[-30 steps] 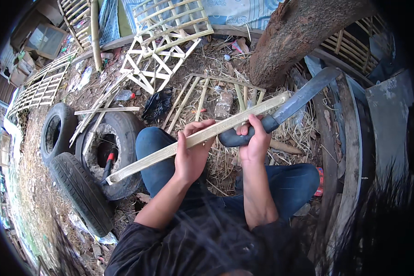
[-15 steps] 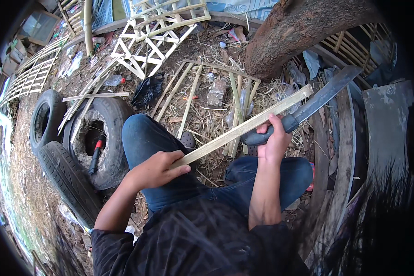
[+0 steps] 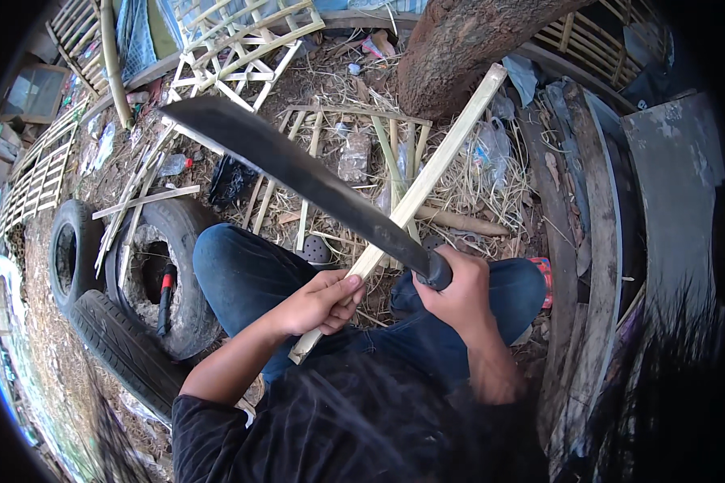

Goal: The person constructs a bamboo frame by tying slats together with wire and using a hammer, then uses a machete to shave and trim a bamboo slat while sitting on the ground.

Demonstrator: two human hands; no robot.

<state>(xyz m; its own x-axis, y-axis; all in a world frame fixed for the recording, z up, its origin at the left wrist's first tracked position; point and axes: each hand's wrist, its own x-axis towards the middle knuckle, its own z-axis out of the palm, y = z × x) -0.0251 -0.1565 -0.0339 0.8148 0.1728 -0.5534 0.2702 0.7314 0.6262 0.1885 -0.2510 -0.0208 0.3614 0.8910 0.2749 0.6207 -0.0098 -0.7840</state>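
Note:
A pale bamboo strip (image 3: 451, 153) slants up and to the right from my lap, and my left hand (image 3: 324, 303) is closed round its lower part. My right hand (image 3: 457, 291) grips the black handle of a machete (image 3: 298, 167). Its long dark blade points up and to the left, crossing over the strip. Blade and strip overlap just beyond my left hand; whether they touch I cannot tell. The strip's lower end sticks out below my left fingers, over my thigh.
Old tyres (image 3: 187, 229) lie at my left, with a red-and-black handled tool (image 3: 166, 299) in one. Ahead are a bamboo lattice (image 3: 242, 40), a brick (image 3: 354, 157) and loose strips. A tree trunk (image 3: 451, 56) rises beyond. Wooden planks (image 3: 596, 241) run along my right.
The machete has swung from pointing up-right to pointing up-left, now across the strip. My left hand has moved right along with the strip, which stands steeper, its lower end now showing.

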